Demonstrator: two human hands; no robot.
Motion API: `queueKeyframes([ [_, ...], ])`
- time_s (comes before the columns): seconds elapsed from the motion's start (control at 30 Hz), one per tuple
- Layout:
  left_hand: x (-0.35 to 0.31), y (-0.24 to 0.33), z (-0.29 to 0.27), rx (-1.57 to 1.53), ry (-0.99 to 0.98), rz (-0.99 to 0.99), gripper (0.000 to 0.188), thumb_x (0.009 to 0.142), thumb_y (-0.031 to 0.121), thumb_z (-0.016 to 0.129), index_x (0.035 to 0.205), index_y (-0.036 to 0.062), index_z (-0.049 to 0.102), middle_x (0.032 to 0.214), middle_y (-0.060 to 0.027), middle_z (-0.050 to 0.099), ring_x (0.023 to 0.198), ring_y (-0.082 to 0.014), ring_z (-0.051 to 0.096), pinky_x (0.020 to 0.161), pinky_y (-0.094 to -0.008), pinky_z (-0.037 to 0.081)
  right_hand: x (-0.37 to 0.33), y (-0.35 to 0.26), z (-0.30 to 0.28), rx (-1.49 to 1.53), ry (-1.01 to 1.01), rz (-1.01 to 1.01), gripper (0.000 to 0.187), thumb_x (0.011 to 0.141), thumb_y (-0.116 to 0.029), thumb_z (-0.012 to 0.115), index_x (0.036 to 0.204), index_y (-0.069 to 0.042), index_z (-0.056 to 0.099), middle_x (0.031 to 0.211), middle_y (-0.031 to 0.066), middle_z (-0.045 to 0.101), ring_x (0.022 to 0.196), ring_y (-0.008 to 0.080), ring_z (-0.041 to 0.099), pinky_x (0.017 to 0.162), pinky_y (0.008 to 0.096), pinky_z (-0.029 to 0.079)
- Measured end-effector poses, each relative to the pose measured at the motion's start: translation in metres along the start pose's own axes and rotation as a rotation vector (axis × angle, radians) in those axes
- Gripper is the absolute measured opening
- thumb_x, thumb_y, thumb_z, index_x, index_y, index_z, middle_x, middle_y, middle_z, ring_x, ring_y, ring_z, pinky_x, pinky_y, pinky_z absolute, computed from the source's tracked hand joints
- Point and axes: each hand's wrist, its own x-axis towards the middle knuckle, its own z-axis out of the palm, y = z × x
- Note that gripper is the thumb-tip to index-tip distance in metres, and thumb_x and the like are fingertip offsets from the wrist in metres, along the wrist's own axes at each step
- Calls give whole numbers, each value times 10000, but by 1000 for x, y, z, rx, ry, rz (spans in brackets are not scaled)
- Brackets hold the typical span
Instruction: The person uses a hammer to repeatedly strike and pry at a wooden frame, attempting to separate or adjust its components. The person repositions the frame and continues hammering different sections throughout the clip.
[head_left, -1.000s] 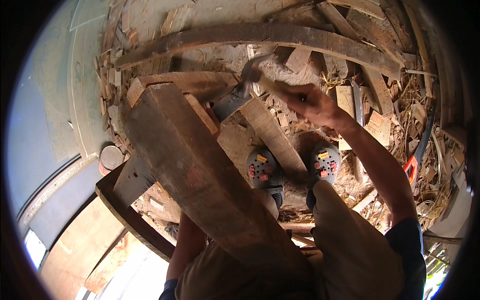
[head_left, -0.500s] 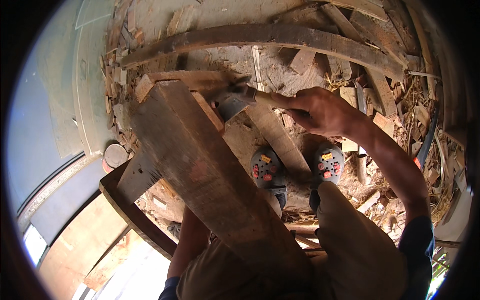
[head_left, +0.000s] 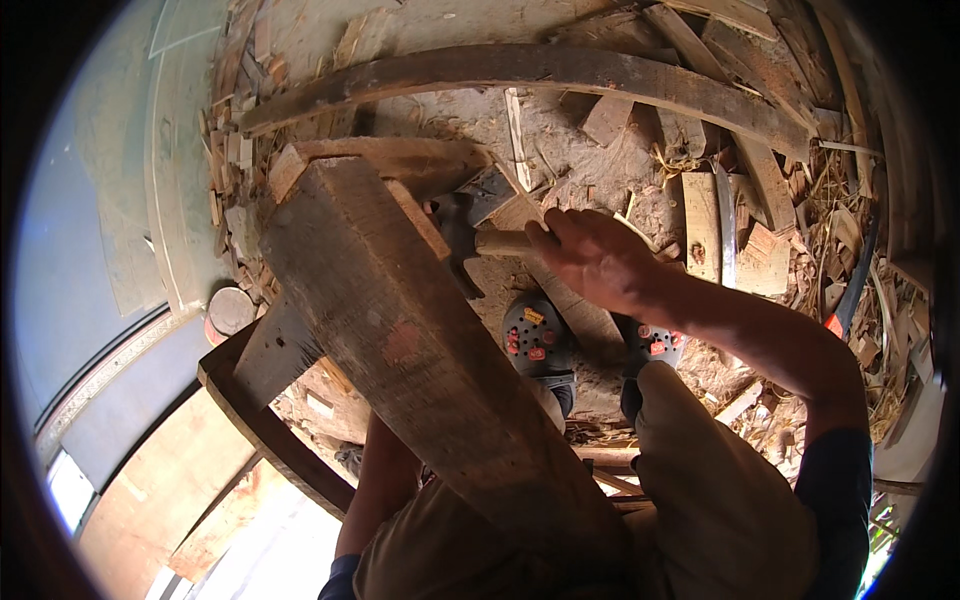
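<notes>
Beside the thick wooden beam (head_left: 420, 340), your right hand (head_left: 595, 260) is gripping the hammer (head_left: 468, 240), fingers wrapped tight around its wooden handle, the dark head touching the beam's right edge. Your left hand is lying hidden beneath the beam; its fingers cannot be judged.

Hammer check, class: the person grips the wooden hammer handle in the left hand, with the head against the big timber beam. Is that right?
Not quite. In the head view the right hand grips the hammer, not the left. The left forearm runs under the timber beam, its hand hidden. The hammer head does sit against the beam's side.
</notes>
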Motion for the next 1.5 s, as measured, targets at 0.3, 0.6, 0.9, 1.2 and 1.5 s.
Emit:
queueKeyframes([
  [0.3,-1,18,11,-84,-23,87,286,1040,309,433,1110,83,593,952,-216,693,881,-492,641,735,-564,493,-2,-13,20,545,-284,407,285,902,-199,678,1049,12,555,929,141,588,796,263,653,698,420,536],
  [0.6,-1,-11,-2,60,21,-44,254,1037,282,477,1121,96,629,955,-191,701,889,-452,662,713,-522,497,36,5,26,1318,-660,467,387,831,-255,735,1013,66,621,821,190,664,804,301,682,738,433,539],
  [0.9,-4,0,17,-156,-18,-52,172,997,190,553,1101,82,637,907,-160,683,839,-412,664,700,-427,519,4,-24,59,1392,-402,632,436,751,-240,763,1028,78,653,848,203,672,785,275,660,712,415,512],
  [1.2,-5,-8,8,-58,48,47,159,1005,203,540,1045,108,660,917,-192,692,847,-423,674,678,-471,515,16,4,25,1329,-549,504,420,753,-232,708,1037,72,651,904,261,677,903,386,687,796,464,523],
  [1.5,-1,-6,8,76,5,-32,201,1003,272,539,1020,83,605,845,-208,685,799,-459,659,648,-521,517,8,16,31,1163,-504,364,434,801,-228,696,1121,52,614,905,270,671,896,398,687,788,480,527],
])
